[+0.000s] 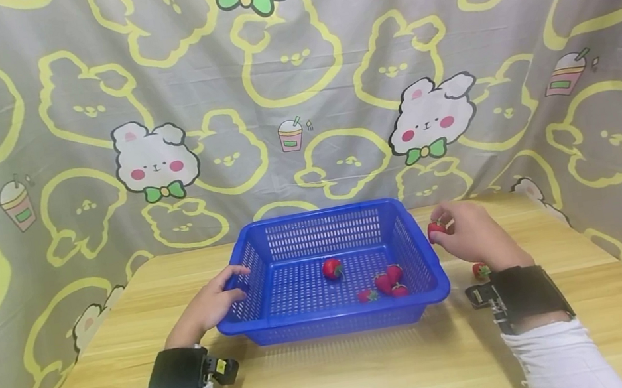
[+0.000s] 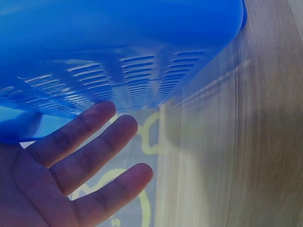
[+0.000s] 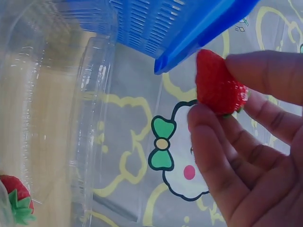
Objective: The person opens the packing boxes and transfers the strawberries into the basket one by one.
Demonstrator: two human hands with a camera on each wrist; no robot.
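A blue plastic basket [image 1: 329, 313] with slotted walls sits in the middle of the table. Its floor bears a rounder red fruit [image 1: 331, 268] with a green top, and several strawberries [image 1: 383, 283] lie toward the near right corner. My left hand [image 1: 215, 302] is at the basket's left rim; the left wrist view shows three fingers [image 2: 97, 158] extended along the outer wall. Just beyond the right rim, my right hand [image 1: 469, 230] pinches a red strawberry [image 3: 215, 82] between thumb and fingertips, its tip pointing away from the palm.
A clear plastic box [image 3: 85, 109] stands on the table below my right hand, with another strawberry [image 3: 18, 201] in it. The wooden table [image 1: 339, 384] backs onto a grey patterned cloth [image 1: 261, 181], which also hangs at both sides.
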